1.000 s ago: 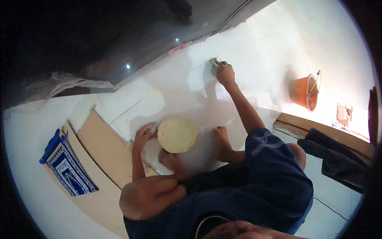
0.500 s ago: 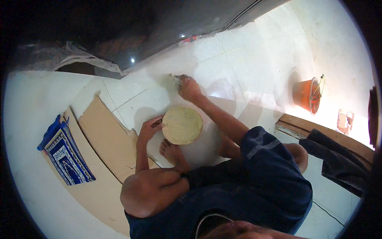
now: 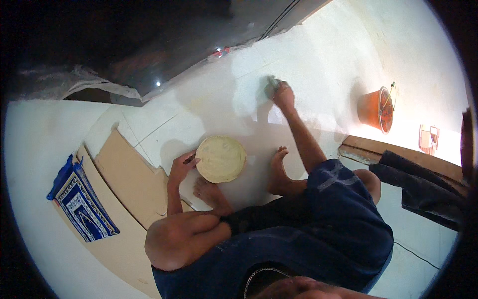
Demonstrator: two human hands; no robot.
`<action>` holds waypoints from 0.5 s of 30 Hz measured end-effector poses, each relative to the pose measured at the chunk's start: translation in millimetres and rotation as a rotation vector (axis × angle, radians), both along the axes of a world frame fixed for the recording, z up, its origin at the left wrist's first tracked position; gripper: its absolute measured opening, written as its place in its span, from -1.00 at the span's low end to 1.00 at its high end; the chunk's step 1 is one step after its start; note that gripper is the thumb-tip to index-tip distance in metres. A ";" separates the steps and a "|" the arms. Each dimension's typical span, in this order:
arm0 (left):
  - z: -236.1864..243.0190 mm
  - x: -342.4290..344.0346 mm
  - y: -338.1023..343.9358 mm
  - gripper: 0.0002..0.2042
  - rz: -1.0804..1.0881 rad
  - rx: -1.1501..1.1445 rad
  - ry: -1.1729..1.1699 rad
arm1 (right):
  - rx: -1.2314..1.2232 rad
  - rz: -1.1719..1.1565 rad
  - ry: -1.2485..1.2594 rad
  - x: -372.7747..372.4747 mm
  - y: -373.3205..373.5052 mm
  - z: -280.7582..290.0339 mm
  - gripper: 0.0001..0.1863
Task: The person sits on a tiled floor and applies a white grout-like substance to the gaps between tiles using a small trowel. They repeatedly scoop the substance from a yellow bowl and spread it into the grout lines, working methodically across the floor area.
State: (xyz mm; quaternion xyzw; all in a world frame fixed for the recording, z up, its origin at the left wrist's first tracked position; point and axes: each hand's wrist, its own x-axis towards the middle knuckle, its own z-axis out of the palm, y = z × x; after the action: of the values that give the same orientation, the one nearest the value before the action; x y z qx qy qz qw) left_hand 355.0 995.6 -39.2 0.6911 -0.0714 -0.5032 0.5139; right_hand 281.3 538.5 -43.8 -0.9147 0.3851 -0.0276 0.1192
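My left hand (image 3: 181, 169) is closed on the left rim of a round, shallow, pale yellow bowl (image 3: 221, 159), its fingertips bent over the edge. The bowl is low over the white tiled floor (image 3: 164, 119), beside my feet; whether it touches the tiles I cannot tell. Farther out to the right, my right arm is stretched forward. At its end my right hand (image 3: 284, 94) grips a small grey-green piece (image 3: 272, 81), pressed close to the floor. The fingers cover most of that piece, so its kind does not show.
Flattened cardboard (image 3: 132, 169) lies to the left, with a folded blue patterned mat (image 3: 85, 204) on it. An orange bucket (image 3: 370, 109) stands at the right by the wall. Nearer are a wooden sill (image 3: 393, 157) and dark cloth (image 3: 418, 184). A dark, plastic-edged furniture piece (image 3: 149, 45) fills the far left.
My right hand has swept right and slightly farther away across the floor with the grey-green piece. My left hand keeps its hold on the bowl. The view has shifted a little.
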 end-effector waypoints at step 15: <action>11.4 15.5 3.0 -0.60 -0.109 0.142 -0.041 | 0.125 0.199 -0.354 51.1 23.2 21.1 -0.56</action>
State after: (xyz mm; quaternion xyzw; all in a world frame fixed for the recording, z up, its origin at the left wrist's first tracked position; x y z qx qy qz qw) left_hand 370.4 998.7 -27.8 0.7311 -0.0839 -0.5199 0.4339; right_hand 332.4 561.7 -22.8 -0.9199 0.2670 -0.1521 0.2437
